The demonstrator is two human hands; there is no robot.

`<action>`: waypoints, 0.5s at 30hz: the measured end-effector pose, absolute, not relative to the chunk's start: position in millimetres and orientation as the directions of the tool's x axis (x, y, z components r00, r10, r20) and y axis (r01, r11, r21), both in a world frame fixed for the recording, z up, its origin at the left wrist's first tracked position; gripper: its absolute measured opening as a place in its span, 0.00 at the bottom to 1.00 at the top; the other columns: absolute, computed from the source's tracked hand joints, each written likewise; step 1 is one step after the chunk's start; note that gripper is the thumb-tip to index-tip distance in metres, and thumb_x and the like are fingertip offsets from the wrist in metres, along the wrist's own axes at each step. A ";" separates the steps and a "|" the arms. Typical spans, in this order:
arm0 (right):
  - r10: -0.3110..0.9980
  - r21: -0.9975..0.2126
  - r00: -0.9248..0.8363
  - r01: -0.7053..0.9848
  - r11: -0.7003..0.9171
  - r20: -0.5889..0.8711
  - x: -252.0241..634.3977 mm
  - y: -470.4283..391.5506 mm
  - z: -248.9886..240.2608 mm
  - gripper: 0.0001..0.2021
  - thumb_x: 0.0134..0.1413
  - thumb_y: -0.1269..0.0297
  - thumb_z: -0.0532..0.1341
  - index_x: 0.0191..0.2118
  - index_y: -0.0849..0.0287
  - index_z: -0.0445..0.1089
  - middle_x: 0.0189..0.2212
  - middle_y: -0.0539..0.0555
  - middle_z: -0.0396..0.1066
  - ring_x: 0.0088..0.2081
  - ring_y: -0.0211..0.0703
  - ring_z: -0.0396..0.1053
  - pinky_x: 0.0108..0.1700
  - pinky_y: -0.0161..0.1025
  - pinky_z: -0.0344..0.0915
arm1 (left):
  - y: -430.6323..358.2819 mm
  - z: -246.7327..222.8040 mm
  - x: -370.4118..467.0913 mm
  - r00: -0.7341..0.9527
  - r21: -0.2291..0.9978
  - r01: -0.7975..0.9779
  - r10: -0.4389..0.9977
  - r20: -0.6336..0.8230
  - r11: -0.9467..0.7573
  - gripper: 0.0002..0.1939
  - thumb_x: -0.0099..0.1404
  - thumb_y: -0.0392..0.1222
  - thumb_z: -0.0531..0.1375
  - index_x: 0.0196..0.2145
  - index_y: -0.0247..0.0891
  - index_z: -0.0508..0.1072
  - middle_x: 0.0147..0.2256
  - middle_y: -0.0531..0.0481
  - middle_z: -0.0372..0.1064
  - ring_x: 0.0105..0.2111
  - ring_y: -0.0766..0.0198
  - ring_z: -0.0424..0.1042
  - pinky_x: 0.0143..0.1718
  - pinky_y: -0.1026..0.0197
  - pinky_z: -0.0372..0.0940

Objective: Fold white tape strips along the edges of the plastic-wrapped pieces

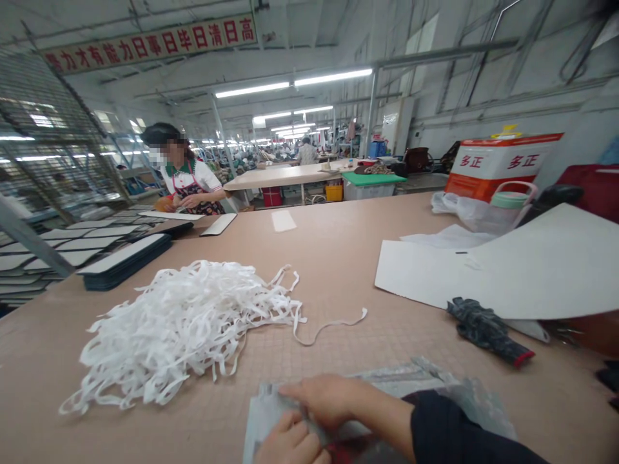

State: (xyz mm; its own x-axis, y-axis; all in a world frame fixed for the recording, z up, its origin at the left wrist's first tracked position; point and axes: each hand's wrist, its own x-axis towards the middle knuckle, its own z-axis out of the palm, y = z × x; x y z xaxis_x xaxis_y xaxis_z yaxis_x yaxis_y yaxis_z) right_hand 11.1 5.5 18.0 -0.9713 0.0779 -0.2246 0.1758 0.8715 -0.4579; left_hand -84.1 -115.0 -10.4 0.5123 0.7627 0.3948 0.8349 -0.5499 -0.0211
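Observation:
A clear plastic bag point(425, 374) lies at the front edge of the table, over something flat and grey. On its left part rests my right hand point(329, 396), the index finger stretched to the left along the grey surface. Just below it, my left hand point(293, 444) is cut off by the frame's lower edge. Its fingers are curled against the grey surface, and what they pinch is hidden. Something dark red shows beneath my hands. Beyond them, to the left, spreads a tangled heap of white fabric strips point(193, 328), one strip trailing right.
A dark knitted glove point(486, 332) lies to the right, beside a large white sheet point(507, 264). At the far left stands a stack of white-topped panels point(128, 258). A co-worker point(188, 174) is behind it. A white-and-orange box point(503, 164) stands at the back right.

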 end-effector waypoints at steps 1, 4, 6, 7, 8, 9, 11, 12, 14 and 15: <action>0.086 -0.465 -0.974 0.177 0.867 -0.210 10.6 6.8 16.7 0.34 0.40 0.74 0.57 0.57 0.52 0.54 0.37 0.52 0.73 0.27 0.40 0.68 0.23 0.31 0.56 | -114.5 -9.1 -84.7 0.537 -0.068 0.823 0.734 0.415 -0.564 0.15 0.66 0.33 0.44 0.26 0.42 0.65 0.19 0.57 0.61 0.21 0.68 0.60 0.30 0.64 0.57; 0.146 -0.500 -0.969 0.229 0.835 -0.200 13.4 18.5 13.0 0.24 0.46 0.71 0.54 0.53 0.52 0.61 0.37 0.50 0.73 0.31 0.39 0.69 0.27 0.30 0.58 | -107.5 -5.3 -92.5 0.506 -0.171 0.856 0.719 0.477 -0.488 0.14 0.65 0.32 0.44 0.31 0.41 0.67 0.23 0.55 0.65 0.25 0.66 0.64 0.36 0.61 0.58; 0.330 -0.437 -0.929 0.369 0.820 -0.166 18.2 32.5 9.9 0.15 0.49 0.69 0.53 0.44 0.54 0.68 0.36 0.50 0.73 0.34 0.39 0.68 0.32 0.30 0.59 | -101.1 -3.1 -101.7 0.422 -0.155 0.903 0.766 0.485 -0.400 0.12 0.64 0.33 0.46 0.37 0.41 0.67 0.29 0.53 0.69 0.31 0.64 0.66 0.42 0.58 0.57; 0.438 -0.388 -0.889 0.452 0.803 -0.131 21.9 40.9 8.3 0.12 0.51 0.69 0.53 0.40 0.55 0.69 0.36 0.51 0.72 0.36 0.40 0.68 0.34 0.31 0.60 | -98.5 -2.1 -106.5 0.393 -0.146 0.918 0.784 0.481 -0.370 0.11 0.64 0.33 0.47 0.39 0.42 0.66 0.32 0.52 0.69 0.34 0.63 0.67 0.43 0.57 0.57; 0.531 -0.340 -0.843 0.527 0.779 -0.092 26.5 49.7 6.9 0.11 0.52 0.70 0.52 0.38 0.58 0.69 0.37 0.54 0.71 0.38 0.41 0.67 0.36 0.33 0.59 | -96.6 -1.0 -110.8 0.373 -0.136 0.926 0.799 0.472 -0.352 0.11 0.63 0.34 0.49 0.41 0.42 0.66 0.34 0.52 0.70 0.36 0.63 0.67 0.44 0.57 0.57; 0.599 -0.300 -0.799 0.586 0.753 -0.056 32.0 58.7 5.8 0.11 0.53 0.72 0.50 0.38 0.60 0.69 0.38 0.57 0.70 0.39 0.43 0.66 0.38 0.35 0.59 | -95.6 0.2 -114.2 0.357 -0.121 0.932 0.810 0.465 -0.342 0.11 0.62 0.34 0.50 0.42 0.42 0.65 0.36 0.52 0.70 0.37 0.63 0.67 0.45 0.57 0.57; 0.671 -0.263 -0.741 0.650 0.713 -0.011 45.2 75.8 4.1 0.13 0.53 0.77 0.47 0.38 0.64 0.67 0.40 0.63 0.67 0.43 0.49 0.63 0.43 0.41 0.57 | -95.9 2.8 -117.2 0.330 -0.072 0.940 0.833 0.443 -0.334 0.12 0.60 0.34 0.52 0.42 0.43 0.65 0.36 0.53 0.69 0.37 0.63 0.67 0.45 0.57 0.58; 0.695 -0.256 -0.719 0.672 0.695 0.004 52.2 83.3 3.4 0.14 0.53 0.79 0.46 0.38 0.65 0.66 0.41 0.66 0.66 0.45 0.51 0.62 0.45 0.44 0.56 | -96.8 4.1 -117.0 0.314 -0.038 0.943 0.847 0.428 -0.330 0.12 0.59 0.33 0.53 0.41 0.44 0.66 0.35 0.53 0.69 0.37 0.63 0.67 0.45 0.57 0.59; 0.731 -0.266 -0.682 0.701 0.661 0.019 64.9 95.3 2.2 0.14 0.52 0.80 0.46 0.36 0.66 0.66 0.41 0.68 0.65 0.47 0.53 0.59 0.48 0.48 0.52 | -99.0 6.0 -113.9 0.286 0.032 0.945 0.871 0.398 -0.325 0.12 0.58 0.32 0.53 0.40 0.44 0.66 0.34 0.53 0.69 0.36 0.63 0.67 0.45 0.57 0.59; 0.744 -0.283 -0.668 0.710 0.644 0.019 69.9 99.5 1.5 0.14 0.51 0.81 0.46 0.35 0.66 0.66 0.41 0.68 0.65 0.48 0.54 0.59 0.48 0.49 0.51 | -100.1 6.3 -111.6 0.279 0.066 0.943 0.881 0.383 -0.327 0.12 0.58 0.32 0.53 0.39 0.44 0.66 0.34 0.53 0.69 0.36 0.63 0.67 0.45 0.56 0.59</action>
State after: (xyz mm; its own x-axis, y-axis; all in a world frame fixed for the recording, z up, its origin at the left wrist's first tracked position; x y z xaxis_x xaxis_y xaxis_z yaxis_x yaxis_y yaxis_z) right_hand 69.9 99.5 1.5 -0.6677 0.7442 0.0186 0.7103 0.6444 -0.2833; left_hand -111.6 -100.1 6.3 0.2791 0.8805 0.3832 0.9426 -0.3274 0.0658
